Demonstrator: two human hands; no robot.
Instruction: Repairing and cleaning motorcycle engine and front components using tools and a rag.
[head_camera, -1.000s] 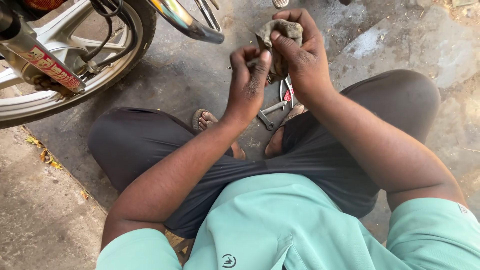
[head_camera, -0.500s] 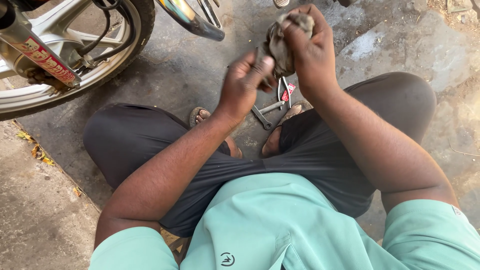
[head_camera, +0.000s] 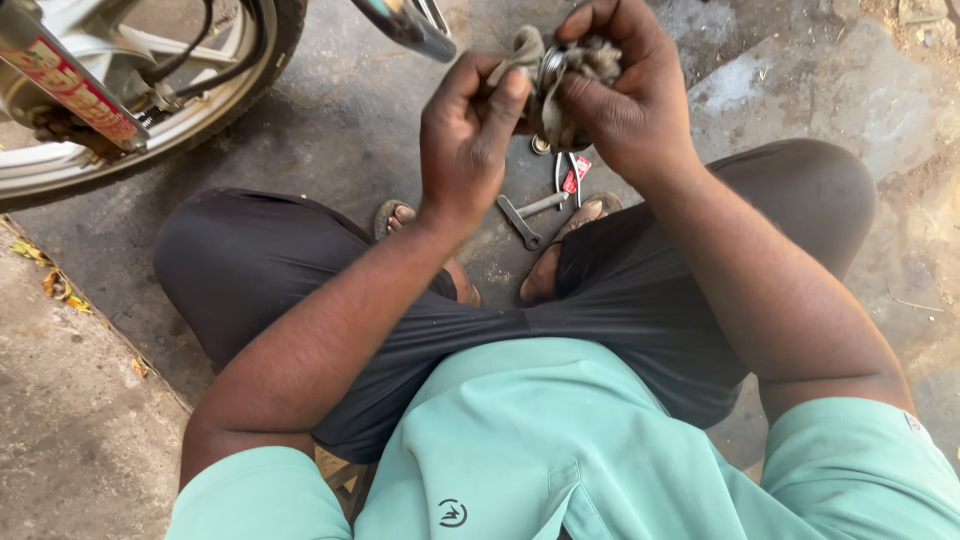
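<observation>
The right hand (head_camera: 625, 85) grips a round metal part (head_camera: 553, 75) wrapped in a dirty rag (head_camera: 590, 60); the left hand (head_camera: 470, 130) pinches the rag's edge. Turning the part while rubbing should clean it evenly. The rag hides most of it. Below lie a spanner (head_camera: 525, 215) and pliers (head_camera: 568, 175).

Both hands, left hand (head_camera: 470, 135) and right hand (head_camera: 625, 90), grip a grey rag (head_camera: 560, 75) around a metal part (head_camera: 552, 65) at top centre; spanner (head_camera: 528, 215) lies on the ground below.
</observation>
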